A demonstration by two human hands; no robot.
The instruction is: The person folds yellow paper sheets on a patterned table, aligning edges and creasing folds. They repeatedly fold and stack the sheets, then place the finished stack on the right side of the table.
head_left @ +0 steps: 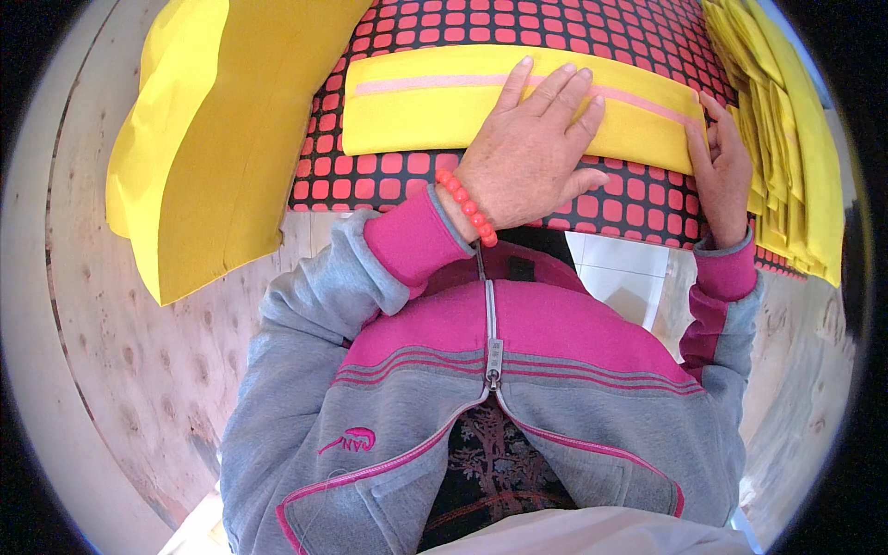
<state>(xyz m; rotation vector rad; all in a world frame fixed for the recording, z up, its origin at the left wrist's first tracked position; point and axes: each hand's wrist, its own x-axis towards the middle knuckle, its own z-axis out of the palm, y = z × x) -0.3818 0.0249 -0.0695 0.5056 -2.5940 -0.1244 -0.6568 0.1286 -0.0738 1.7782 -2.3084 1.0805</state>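
Observation:
A long yellow sheet (416, 125), folded into a flat band with a pink strip (421, 83) running lengthwise, lies on a red-and-black checked cover. My left hand (527, 157), a red bead bracelet at its wrist, rests flat across the band's middle with fingers outstretched. At the band's right end, my right hand (721, 157) has the edge between thumb and fingers. Whether the sheet is paper or thin cloth, I cannot tell.
Large yellow sheets (240, 120) hang over the cover's left edge. On the right, several folded yellow pieces (782, 120) are heaped in a pile. The checked cover (573, 18) lies over the work surface. Pale, spotted flooring (157, 370) shows beyond it.

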